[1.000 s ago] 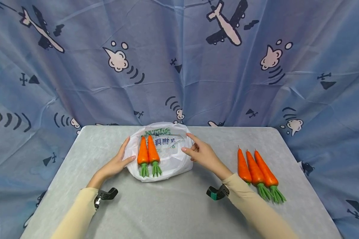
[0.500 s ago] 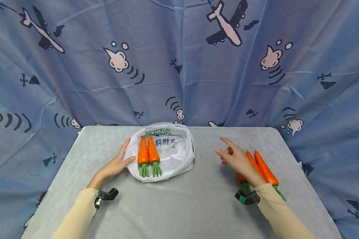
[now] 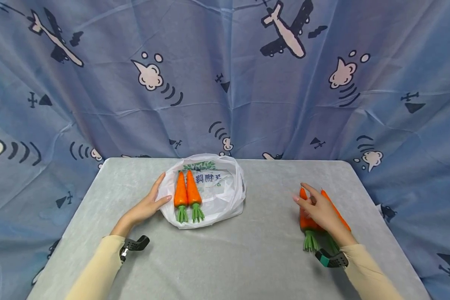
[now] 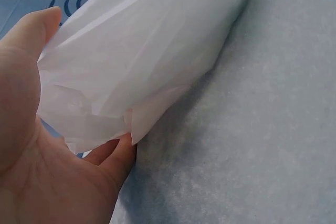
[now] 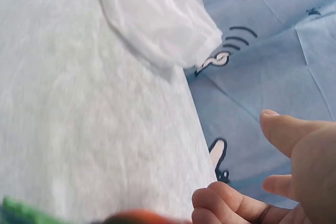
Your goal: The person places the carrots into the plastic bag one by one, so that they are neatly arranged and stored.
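My left hand [image 3: 146,205] holds the left side of a white plastic bag [image 3: 225,200], thumb over its rim and fingers outside; the left wrist view has the bag [image 4: 142,51] between thumb and fingers. Two carrots [image 3: 180,191] with green tops lie side by side in the bag's mouth. On the right, my right hand [image 3: 320,210] is over three more carrots [image 3: 306,223], thumb and forefinger apart near the leftmost one's tip. The hand partly hides these carrots. In the right wrist view, a blurred carrot [image 5: 139,216] shows at the bottom edge below the fingers.
A grey table [image 3: 225,262] carries everything, its back edge close behind the bag. Behind it hangs a blue curtain [image 3: 195,83] printed with planes and clouds. A black wrist strap [image 3: 331,259] sits at the right sleeve, another strap [image 3: 135,245] at the left.
My right hand has left the bag's right rim and moved right, over the three carrots. The left hand stays at the bag, and the two carrots there lie still.
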The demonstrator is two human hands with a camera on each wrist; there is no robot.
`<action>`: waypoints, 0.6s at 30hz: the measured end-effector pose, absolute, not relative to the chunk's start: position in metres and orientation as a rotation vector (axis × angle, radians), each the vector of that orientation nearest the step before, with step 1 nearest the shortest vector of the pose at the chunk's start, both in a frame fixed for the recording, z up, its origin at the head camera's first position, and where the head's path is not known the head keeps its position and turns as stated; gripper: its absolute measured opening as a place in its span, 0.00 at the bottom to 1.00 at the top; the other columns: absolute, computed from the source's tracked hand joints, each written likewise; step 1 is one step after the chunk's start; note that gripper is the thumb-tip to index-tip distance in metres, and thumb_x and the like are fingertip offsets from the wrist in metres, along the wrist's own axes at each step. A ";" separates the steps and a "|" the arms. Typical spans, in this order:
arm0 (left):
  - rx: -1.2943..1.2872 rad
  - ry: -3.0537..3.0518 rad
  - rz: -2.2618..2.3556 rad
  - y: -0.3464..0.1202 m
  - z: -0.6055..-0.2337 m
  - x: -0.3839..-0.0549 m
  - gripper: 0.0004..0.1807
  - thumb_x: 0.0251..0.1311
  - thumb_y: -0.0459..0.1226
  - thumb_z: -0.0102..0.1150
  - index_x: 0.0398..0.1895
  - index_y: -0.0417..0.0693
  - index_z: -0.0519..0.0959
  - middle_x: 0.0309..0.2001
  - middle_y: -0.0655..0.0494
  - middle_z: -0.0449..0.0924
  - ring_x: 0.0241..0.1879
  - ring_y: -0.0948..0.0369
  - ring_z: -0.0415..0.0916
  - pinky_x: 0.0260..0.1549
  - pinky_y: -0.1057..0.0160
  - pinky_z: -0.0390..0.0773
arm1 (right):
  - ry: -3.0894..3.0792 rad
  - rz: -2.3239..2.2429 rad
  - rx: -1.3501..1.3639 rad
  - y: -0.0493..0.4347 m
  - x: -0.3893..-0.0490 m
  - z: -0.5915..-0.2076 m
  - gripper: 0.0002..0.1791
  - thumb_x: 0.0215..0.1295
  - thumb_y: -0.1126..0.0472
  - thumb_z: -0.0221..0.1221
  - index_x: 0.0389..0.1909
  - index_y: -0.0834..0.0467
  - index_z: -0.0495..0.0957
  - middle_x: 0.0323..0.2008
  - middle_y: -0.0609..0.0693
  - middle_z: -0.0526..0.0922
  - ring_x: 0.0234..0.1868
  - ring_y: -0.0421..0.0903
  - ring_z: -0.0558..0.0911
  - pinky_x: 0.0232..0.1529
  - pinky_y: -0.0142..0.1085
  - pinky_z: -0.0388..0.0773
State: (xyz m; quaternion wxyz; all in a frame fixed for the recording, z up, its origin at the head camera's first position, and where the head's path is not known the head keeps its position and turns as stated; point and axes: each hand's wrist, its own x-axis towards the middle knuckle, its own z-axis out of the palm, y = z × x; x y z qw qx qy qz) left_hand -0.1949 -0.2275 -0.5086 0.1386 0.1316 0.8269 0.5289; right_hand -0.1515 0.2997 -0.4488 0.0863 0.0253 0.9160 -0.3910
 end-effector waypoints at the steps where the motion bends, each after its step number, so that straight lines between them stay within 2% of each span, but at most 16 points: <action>1: 0.382 2.391 1.528 -0.227 -0.509 -0.195 0.46 0.73 0.44 0.51 0.80 0.65 0.30 0.81 0.46 0.24 0.79 0.39 0.24 0.73 0.30 0.32 | 2.731 -1.150 0.083 0.302 -0.150 -0.450 0.46 0.69 0.39 0.55 0.78 0.57 0.50 0.30 0.58 0.80 0.30 0.45 0.82 0.32 0.34 0.82; 6: 0.387 2.381 1.544 -0.228 -0.511 -0.197 0.45 0.73 0.44 0.51 0.80 0.67 0.31 0.81 0.47 0.24 0.79 0.40 0.25 0.73 0.31 0.32 | 2.748 -1.088 0.112 0.313 -0.145 -0.453 0.46 0.69 0.36 0.54 0.79 0.56 0.49 0.28 0.55 0.78 0.31 0.43 0.83 0.32 0.33 0.80; 18: 0.377 2.374 1.543 -0.228 -0.512 -0.197 0.46 0.73 0.44 0.51 0.80 0.67 0.31 0.81 0.47 0.24 0.79 0.40 0.24 0.73 0.30 0.32 | 2.785 -1.002 0.099 0.325 -0.137 -0.457 0.46 0.70 0.39 0.55 0.77 0.62 0.53 0.25 0.52 0.77 0.26 0.42 0.79 0.26 0.32 0.76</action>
